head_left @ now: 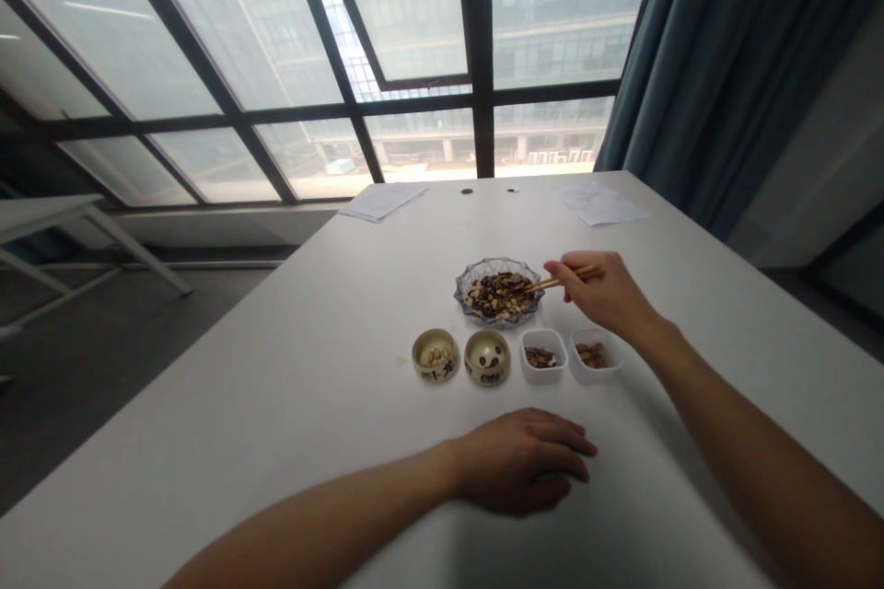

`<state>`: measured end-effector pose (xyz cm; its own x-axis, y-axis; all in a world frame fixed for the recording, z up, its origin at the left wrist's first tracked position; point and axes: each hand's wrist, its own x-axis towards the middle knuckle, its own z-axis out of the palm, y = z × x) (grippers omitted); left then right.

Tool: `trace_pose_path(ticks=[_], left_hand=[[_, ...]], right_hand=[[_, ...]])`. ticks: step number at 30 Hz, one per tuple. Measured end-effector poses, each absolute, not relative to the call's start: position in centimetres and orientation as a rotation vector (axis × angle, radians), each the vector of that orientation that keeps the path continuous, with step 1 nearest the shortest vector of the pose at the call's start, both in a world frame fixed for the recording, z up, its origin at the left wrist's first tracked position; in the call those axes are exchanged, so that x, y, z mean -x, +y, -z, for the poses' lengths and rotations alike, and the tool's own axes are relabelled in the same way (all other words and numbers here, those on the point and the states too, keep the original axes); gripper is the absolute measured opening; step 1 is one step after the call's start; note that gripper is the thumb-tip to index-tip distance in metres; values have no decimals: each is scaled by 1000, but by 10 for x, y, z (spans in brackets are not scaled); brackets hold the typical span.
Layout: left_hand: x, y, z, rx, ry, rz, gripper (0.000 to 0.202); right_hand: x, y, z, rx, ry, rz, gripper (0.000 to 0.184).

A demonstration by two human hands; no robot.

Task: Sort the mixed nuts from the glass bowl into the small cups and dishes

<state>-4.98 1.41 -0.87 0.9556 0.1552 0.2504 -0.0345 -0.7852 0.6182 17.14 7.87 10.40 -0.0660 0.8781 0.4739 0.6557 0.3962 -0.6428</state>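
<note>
My right hand (599, 293) is closed round a pair of chopsticks (552, 282), whose tips reach into the mixed seeds and nuts (501, 293) of a clear scalloped glass bowl (461, 300). Palm down on the table, my left hand (525, 462) lies with its fingers stretched out, holding nothing. Between my hands stands a row of small containers: a ceramic bowl (434, 376) with pale nuts, another ceramic bowl (487, 377) with a few dark seeds, a square white tub (543, 376) with striped brown seeds, and a second white tub (595, 375) with brown nuts.
The white table (331, 386) runs toward the window wall. Papers (383, 201) lie at its far left corner and a sheet (600, 203) at the far right. A dark round disc (467, 191) is near the far edge. A blue curtain (718, 64) hangs at right.
</note>
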Motion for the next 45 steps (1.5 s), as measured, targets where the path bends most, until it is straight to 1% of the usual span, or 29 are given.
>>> trace_pose_path(ticks=[7, 14, 18, 21, 24, 29, 38, 45], left_hand=[[50, 14, 8, -2475, 60, -414, 26], [50, 14, 8, -2484, 45, -430, 27], [50, 14, 7, -2482, 40, -423, 26], [50, 14, 7, -2482, 47, -421, 26], [50, 14, 7, -2480, 46, -421, 25], [50, 15, 6, -2476, 37, -416, 25], [50, 15, 6, -2459, 57, -393, 25], [50, 14, 7, -2467, 65, -387, 26]], right_hand=[[-171, 70, -117, 1336, -1711, -257, 56], [-174, 32, -157, 1337, -1643, -239, 54], [-178, 7, -179, 1411, -1751, -340, 51], [-179, -4, -186, 1460, -1811, -449, 54], [-177, -7, -188, 1464, -1843, -544, 55], [-174, -5, -186, 1468, -1837, -594, 50], [-174, 2, -180, 1432, -1763, -442, 47], [-179, 41, -154, 1366, -1657, -384, 45]])
